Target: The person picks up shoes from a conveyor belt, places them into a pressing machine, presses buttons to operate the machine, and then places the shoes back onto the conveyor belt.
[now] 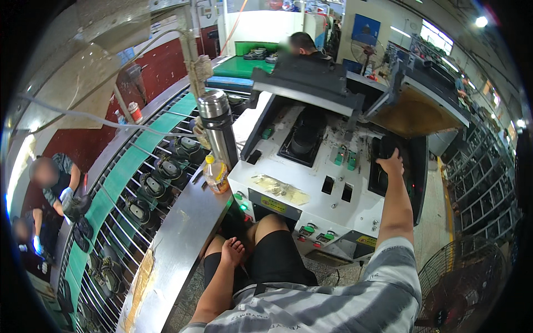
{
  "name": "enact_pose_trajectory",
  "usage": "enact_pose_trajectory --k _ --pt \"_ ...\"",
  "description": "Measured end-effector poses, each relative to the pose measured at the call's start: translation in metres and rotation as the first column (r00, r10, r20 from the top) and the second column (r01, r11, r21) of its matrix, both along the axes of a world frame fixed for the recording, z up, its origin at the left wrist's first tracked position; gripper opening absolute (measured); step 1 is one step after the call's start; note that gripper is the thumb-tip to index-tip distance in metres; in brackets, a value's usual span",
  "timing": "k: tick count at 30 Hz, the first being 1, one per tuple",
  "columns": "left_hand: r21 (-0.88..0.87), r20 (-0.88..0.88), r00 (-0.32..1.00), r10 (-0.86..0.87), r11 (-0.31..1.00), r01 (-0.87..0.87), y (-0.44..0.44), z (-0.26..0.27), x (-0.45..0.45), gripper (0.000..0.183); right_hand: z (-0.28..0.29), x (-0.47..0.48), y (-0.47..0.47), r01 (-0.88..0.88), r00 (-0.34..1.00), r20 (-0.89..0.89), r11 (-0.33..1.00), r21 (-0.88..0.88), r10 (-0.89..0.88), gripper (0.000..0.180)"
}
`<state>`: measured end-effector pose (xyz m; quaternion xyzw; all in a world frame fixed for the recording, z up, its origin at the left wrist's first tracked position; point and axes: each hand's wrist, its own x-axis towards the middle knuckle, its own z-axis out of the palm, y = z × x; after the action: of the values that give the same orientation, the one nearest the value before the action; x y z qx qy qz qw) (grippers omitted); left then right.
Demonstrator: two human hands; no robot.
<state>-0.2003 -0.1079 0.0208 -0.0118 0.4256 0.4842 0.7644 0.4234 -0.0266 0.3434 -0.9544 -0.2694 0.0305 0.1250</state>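
Note:
My right hand point(390, 163) reaches into the right bay of a white two-bay press machine point(308, 177) and rests on a dark shoe-shaped piece point(389, 145); whether the fingers close round it I cannot tell. Over my lap, near my knee, my left hand point(233, 251) is empty with its fingers loosely curled. In the left bay a black shoe-shaped piece point(304, 137) lies in a black rectangular tray. Both hinged covers are raised, the left one point(308, 83) and the right one point(420, 104).
Left of me, a metal ledge point(187, 220) borders a curved rack conveyor with shoes point(168, 168) and a green belt point(120, 175). A steel flask point(218, 129) and a yellow-capped bottle point(215, 175) stand close by. A caged fan point(462, 283) is at right. Co-workers point(68, 187) work across the conveyor.

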Motion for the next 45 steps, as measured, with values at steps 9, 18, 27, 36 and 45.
enact_pose_trajectory --k 9,18,27,36,45 --pt "-0.019 0.002 1.000 0.000 1.000 0.000 -0.003 0.005 -0.013 0.029 -0.001 -0.074 -0.054 -0.035 0.967 0.233 0.848 0.529 -0.105 0.098" --pt "0.279 -0.201 0.940 -0.275 0.904 0.324 -0.012 0.063 0.006 0.017 -0.102 -0.046 -0.149 0.162 0.973 -0.039 0.554 0.817 -0.228 0.096" --pt "0.719 0.040 0.880 -0.473 0.625 0.303 -0.010 0.203 0.002 0.060 -0.082 -0.269 -0.110 0.154 0.158 -0.615 0.595 0.788 0.773 0.063" --pt "0.362 0.136 0.934 0.330 0.861 -0.357 -0.045 0.167 -0.225 0.050 -0.068 -0.567 -0.071 -0.763 -0.306 -0.511 0.113 0.636 0.803 0.043" --pt "0.334 -0.396 0.760 0.515 0.852 -0.404 0.077 0.195 -0.549 0.012 -0.145 -0.603 -0.096 -0.889 -0.249 -0.582 0.057 0.455 0.774 0.037"
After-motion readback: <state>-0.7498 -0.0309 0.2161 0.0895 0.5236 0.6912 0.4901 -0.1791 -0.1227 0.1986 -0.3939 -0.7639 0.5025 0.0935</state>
